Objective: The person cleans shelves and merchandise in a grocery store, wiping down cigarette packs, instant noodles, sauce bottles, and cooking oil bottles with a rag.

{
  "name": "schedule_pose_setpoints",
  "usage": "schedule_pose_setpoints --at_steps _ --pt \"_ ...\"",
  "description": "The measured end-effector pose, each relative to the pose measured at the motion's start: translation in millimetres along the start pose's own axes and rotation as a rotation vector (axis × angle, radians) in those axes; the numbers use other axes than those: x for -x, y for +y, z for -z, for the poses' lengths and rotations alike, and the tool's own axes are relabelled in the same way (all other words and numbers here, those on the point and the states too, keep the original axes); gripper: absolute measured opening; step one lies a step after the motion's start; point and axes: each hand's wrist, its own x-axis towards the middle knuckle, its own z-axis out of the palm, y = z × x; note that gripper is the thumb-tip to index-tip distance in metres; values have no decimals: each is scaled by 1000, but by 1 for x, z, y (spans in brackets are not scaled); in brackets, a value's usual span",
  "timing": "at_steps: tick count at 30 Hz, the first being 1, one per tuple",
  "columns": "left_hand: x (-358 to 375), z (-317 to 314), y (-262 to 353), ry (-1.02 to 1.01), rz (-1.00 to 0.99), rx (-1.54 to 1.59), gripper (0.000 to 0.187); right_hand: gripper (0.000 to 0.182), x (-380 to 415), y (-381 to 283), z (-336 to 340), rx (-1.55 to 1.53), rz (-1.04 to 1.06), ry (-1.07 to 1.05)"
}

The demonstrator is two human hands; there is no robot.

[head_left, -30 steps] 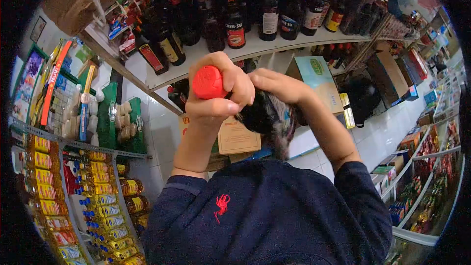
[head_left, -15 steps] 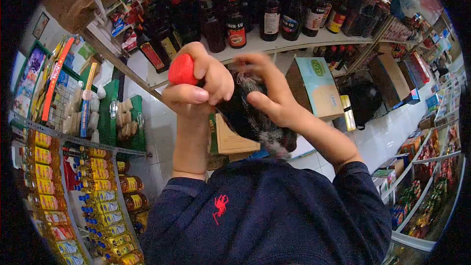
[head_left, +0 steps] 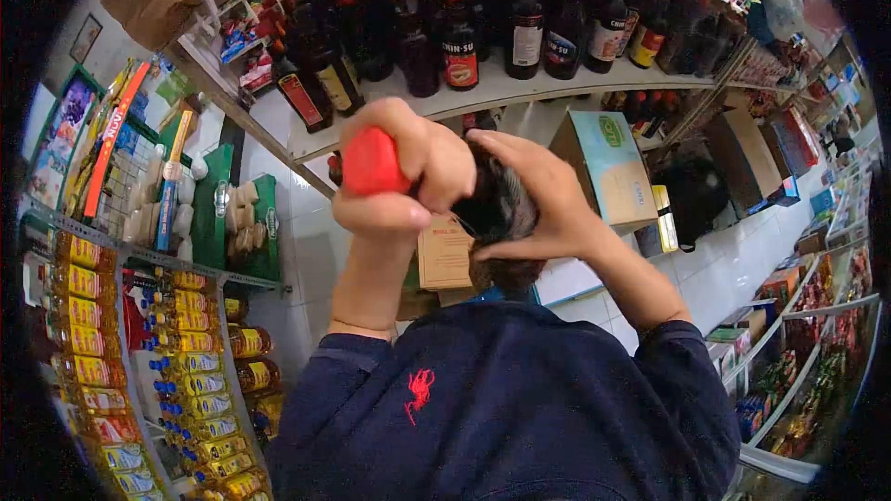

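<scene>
My left hand [head_left: 422, 162] is closed around the neck of a dark bottle [head_left: 490, 202], just below its big red cap [head_left: 373, 163]. The bottle is tilted, with the cap towards me on the left and its dark body reaching off to the right. Round that body curves my right hand [head_left: 561, 199], fingers on the upper side and thumb along the lower side. Grey, streaky patches show on the dark surface beside the right palm. The hands hide much of the bottle.
Ahead, a white shelf [head_left: 390, 111] carries rows of dark sauce bottles [head_left: 459, 46]. Cardboard boxes [head_left: 445, 255] stand on the tiled floor below, and a light blue carton [head_left: 608, 167] is to the right. Yellow oil bottles [head_left: 88, 311] fill the left rack; packets line the right shelves.
The red cap has moved right and slightly down, turning more towards me. My right hand, blurred before, has shifted right and now curves round the bottle's body with its thumb lower.
</scene>
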Motion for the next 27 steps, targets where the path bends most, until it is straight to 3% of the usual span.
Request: schedule_pose_setpoints --at_steps 2,4,6,7,8,10,11,13,19,22,27 --pt "-3 -1 -1 -84 1 37 30 79 -13 -1 14 -237 -123 -169" --pt "-5 -2 -2 -187 109 74 32 70 -21 7 16 -360 -141 -203" --pt "-1 0 -12 -161 109 119 31 68 -30 21 16 -691 -425 -755" --pt "2 2 -18 -143 128 223 30 69 -26 35 7 -771 -455 -855" --pt "4 3 -22 -127 145 325 29 69 -16 44 -6 -772 -457 -848" --pt "9 2 -29 -123 173 399 27 63 4 56 -27 -1531 -547 -847" --pt "11 4 -33 -97 202 479 30 61 11 62 -36 -1720 -552 -859" --pt "16 6 -36 -53 240 568 32 56 28 61 -46 -1873 -709 -846" --pt "14 14 -26 21 166 519 25 46 72 38 -32 -2148 -1319 -469" --pt "7 30 -13 -95 72 529 26 41 89 39 -22 -2334 -1338 -199" --pt "8 40 13 -3 7 475 23 42 98 31 -20 -1918 -1494 -29"
